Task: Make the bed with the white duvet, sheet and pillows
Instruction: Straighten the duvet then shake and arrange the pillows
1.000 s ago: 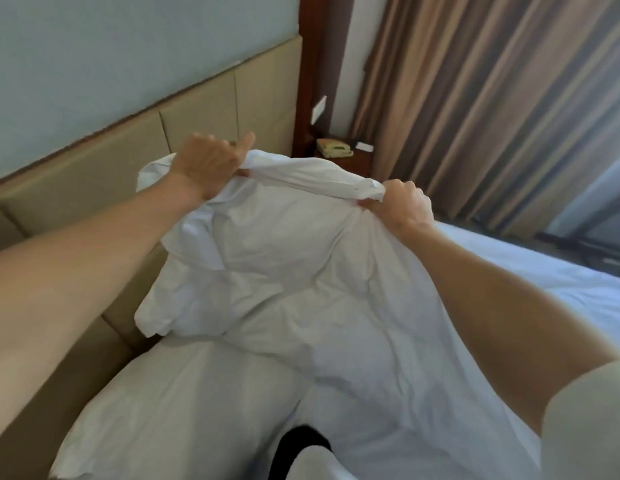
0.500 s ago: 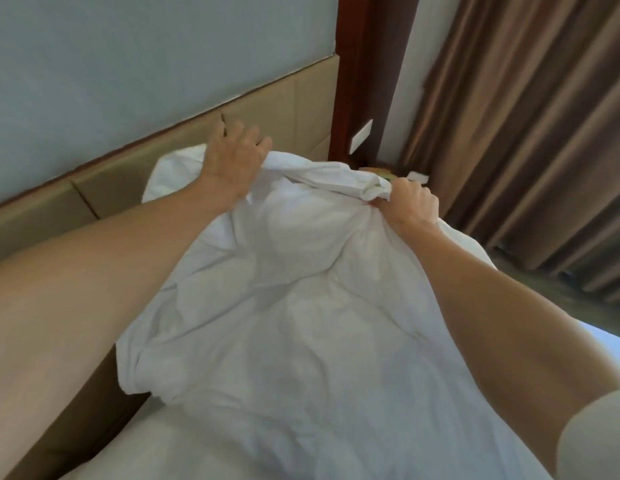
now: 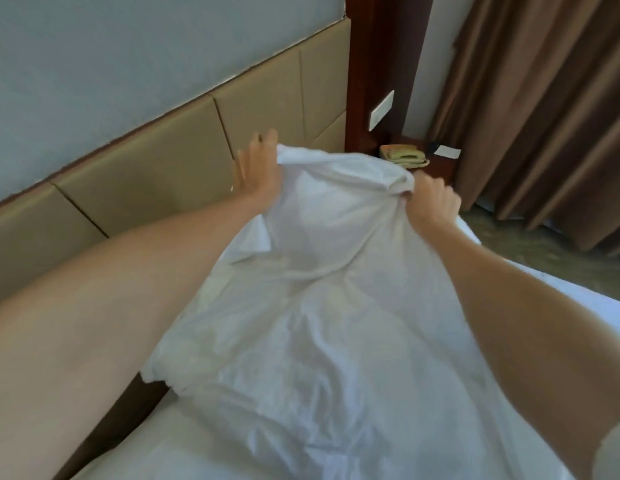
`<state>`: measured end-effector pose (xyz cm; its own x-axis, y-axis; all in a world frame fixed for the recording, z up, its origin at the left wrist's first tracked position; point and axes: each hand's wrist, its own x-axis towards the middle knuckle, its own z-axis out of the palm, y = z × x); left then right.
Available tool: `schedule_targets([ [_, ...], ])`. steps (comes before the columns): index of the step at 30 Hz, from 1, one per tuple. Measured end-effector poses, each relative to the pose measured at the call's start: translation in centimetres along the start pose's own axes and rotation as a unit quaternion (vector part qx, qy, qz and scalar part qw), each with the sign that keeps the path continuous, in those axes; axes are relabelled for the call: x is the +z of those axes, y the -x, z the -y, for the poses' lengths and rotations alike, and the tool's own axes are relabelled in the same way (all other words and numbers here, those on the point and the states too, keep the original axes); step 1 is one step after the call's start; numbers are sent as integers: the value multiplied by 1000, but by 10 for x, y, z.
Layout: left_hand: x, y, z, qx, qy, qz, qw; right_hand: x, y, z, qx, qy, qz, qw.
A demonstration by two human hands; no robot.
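A: Where's the white duvet (image 3: 322, 341)?

B: Centre frame, running from 12 o'clock down to 6. Thin, crumpled cotton, slightly translucent, creased in long folds. Its top edge is bunched into a rolled ridge between the two hands, lifted off the bed (image 3: 561, 317).

A: Left hand (image 3: 256, 171)?

B: At 11 o'clock of the cloth, by the upper left corner. Fingers spread and fairly straight, reaching past the cloth edge toward the headboard (image 3: 156, 174). Cloth lies over the thumb side of the hand. Blurred; whether that grip is clamped on the fabric, cannot tell.

A: Right hand (image 3: 434, 202)?

B: At 1 o'clock of the cloth. Fist form, knuckles up, fingers curled tight round the gathered upper right corner. Grip clamped on the duvet.

A: Under the cloth?

B: White sheet (image 3: 135, 455), smoother, showing at 7 o'clock and again along the bed's side at 3 o'clock.

A: Surroundings?

B: Headboard of tan padded panels, leather-like, with rectangular seams, slanting from 9 o'clock to 12. Grey-blue wall above it. Dark red wooden post (image 3: 388, 64) at 12 o'clock, with a white switch plate (image 3: 381, 110). Past the duvet ridge, a beige telephone (image 3: 403, 156) on a dark wood nightstand (image 3: 440, 166), a white card (image 3: 447, 152) just beside it. Brown pleated curtain (image 3: 543, 109) at 2 o'clock, hanging to a mottled carpet.
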<state>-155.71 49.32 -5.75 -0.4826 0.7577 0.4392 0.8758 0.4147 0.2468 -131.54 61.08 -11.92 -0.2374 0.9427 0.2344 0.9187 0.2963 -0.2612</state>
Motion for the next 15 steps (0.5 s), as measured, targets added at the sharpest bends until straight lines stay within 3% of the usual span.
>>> schedule_targets([
  [3,-25,-21,-17,-11,110,-69,991,-31,-22,10,17,-48,-78,996],
  [5,-34,-26,-21,-14,155,-66,986,-43,-30,13,25,-64,-112,991],
  [8,-24,-12,-12,-48,146,57,986,-42,-25,10,16,-49,-95,994],
  [11,-10,23,6,-64,69,213,973,-31,-1,12,28,-12,-3,1000],
  [15,-11,77,16,-36,17,328,944,-29,45,18,16,-24,53,998],
])
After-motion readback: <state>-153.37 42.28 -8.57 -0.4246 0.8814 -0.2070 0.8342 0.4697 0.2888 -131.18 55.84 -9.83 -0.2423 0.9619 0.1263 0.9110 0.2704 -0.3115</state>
